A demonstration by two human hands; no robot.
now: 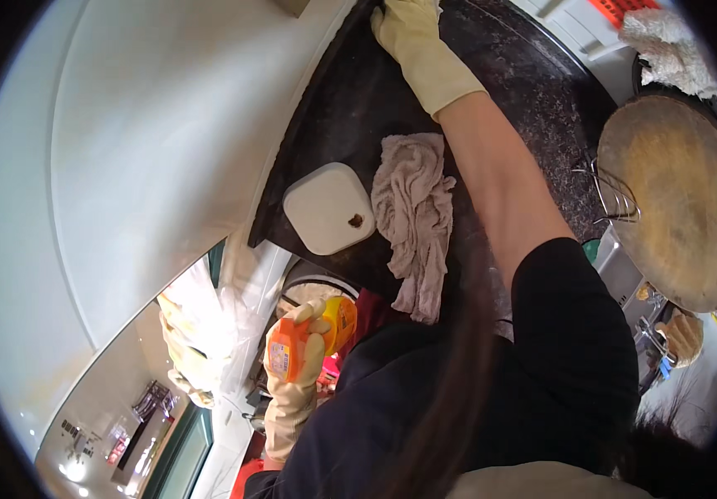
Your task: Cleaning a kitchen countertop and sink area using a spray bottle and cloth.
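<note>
Rubber gloves, pale yellow, cover both hands. Low on the left, my left hand (305,337) is closed around an orange and yellow plastic bottle (287,352) with a printed label. My right hand (409,31) reaches far forward onto the dark speckled countertop (346,118); its fingertips are partly cut off by the top edge of the picture, and a bit of something white shows beside them. Between the hands, a crumpled greyish-pink cloth (414,218) lies on the counter. Touching or nearly touching it is a white rounded-square lid or box (327,209) with a brown spot near one corner.
A glossy white panel (140,131) rises along the left. On the right stand a round wooden chopping board (670,199), a wire rack (614,193), a metal sink edge (620,274) and a crumpled whitish cloth (670,53). A round pan (315,290) sits beyond the counter's near left corner.
</note>
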